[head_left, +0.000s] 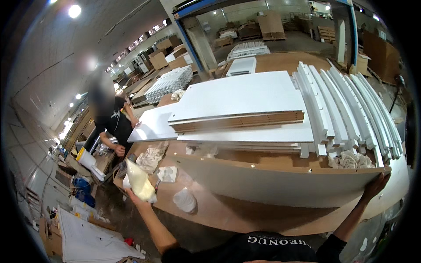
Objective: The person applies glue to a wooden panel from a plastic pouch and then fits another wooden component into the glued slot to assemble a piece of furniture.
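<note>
My left hand (pixel 136 197) is closed around the lower part of a soft, pale yellow pouch (pixel 140 182), whose narrow end points up and to the left. A long white panel (pixel 263 180) stands on its long edge on the table in front of me, its brown upper edge showing a few small holes. At the panel's right end, my right hand (pixel 376 186) grips the upper corner. Beside the pouch are a crumpled cloth (pixel 151 157), a small white block-like piece (pixel 167 174) and a white rounded container (pixel 184 200).
Stacked white boards (pixel 241 96) lie beyond the panel, with rows of long white rails (pixel 333 105) to their right. Another rag (pixel 351 160) sits near the rails. At the left, a person in black (pixel 116 120) touches a white board. The brown tabletop (pixel 245 217) curves toward me.
</note>
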### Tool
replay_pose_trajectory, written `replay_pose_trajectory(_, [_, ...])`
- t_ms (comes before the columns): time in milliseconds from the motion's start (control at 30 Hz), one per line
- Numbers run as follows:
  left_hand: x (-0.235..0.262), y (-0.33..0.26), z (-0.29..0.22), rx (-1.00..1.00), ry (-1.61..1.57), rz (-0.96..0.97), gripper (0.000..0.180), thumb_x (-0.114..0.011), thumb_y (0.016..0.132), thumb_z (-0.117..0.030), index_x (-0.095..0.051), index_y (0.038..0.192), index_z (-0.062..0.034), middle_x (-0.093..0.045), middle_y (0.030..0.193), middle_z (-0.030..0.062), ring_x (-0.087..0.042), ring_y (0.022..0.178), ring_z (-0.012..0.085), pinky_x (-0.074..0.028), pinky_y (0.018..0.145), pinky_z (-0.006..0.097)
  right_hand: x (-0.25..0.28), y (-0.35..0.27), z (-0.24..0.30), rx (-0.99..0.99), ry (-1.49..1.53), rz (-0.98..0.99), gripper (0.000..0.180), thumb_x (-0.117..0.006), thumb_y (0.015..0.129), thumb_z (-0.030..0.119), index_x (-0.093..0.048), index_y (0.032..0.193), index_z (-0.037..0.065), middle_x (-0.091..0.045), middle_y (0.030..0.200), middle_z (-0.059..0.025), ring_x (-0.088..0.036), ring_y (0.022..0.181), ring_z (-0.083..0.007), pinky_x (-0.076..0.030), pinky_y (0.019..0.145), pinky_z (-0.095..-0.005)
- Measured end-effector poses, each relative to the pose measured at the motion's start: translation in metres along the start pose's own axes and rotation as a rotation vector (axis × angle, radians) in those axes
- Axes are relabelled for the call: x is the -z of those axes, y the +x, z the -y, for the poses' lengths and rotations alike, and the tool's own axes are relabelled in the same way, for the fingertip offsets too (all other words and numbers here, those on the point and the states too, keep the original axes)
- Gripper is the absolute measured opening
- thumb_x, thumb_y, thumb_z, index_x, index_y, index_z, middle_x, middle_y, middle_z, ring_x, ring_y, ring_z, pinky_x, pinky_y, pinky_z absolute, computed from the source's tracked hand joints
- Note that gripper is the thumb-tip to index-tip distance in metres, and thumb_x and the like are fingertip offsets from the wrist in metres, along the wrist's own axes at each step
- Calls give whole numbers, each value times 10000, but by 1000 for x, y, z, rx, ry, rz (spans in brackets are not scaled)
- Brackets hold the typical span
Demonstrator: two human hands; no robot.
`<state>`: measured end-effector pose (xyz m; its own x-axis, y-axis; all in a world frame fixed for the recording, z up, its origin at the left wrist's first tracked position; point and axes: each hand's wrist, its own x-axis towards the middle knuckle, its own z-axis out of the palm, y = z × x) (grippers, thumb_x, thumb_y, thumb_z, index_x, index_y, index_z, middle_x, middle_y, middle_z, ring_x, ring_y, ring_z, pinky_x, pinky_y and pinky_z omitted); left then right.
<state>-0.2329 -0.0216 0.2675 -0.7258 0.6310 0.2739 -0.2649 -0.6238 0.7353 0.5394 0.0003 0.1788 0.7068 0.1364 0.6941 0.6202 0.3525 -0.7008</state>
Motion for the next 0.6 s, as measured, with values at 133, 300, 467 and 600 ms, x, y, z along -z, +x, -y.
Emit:
replay_pose_trajectory(133, [143, -22, 77, 31, -96, -81, 637, -483, 848, -536, -426, 1256, -50, -586, 1079, 119, -614, 850, 287, -535, 680, 369, 0, 6, -1, -28, -53, 24, 449, -403, 935, 344, -453, 1194, -20, -520, 1140, -145, -500, 1038, -245, -398, 887, -365])
replay_pose_trajectory(300, [145, -14, 90, 241, -414, 112, 629, -477, 855, -519, -369, 1310, -97, -508, 1193, 155, -575, 859, 284, -523, 662, 403, 23, 36, -22, 214, -504, 103, 502, -343, 934, 396, -532, 1100, -38, -525, 1128, -184, -502, 1054, -328, -390, 906, -419])
replay_pose_trajectory(467, [214, -7, 111, 399, -51, -80, 589, -539, 842, -381, -403, 1258, 13, -531, 1150, 211, -592, 918, 338, -505, 748, 443, 27, 38, -18, 411, -651, 120, 481, -338, 940, 397, -552, 1073, -12, -524, 1151, -169, -502, 1070, -329, -394, 918, -435])
replay_pose_trajectory(600, [223, 11, 134, 473, 77, -305, 535, -613, 780, -284, -465, 1225, -29, -582, 1082, 127, -599, 916, 287, -501, 767, 416, 26, 43, -30, 441, -657, 42, 528, -296, 941, 454, -564, 1000, 3, -543, 1055, -139, -531, 975, -276, -425, 856, -416])
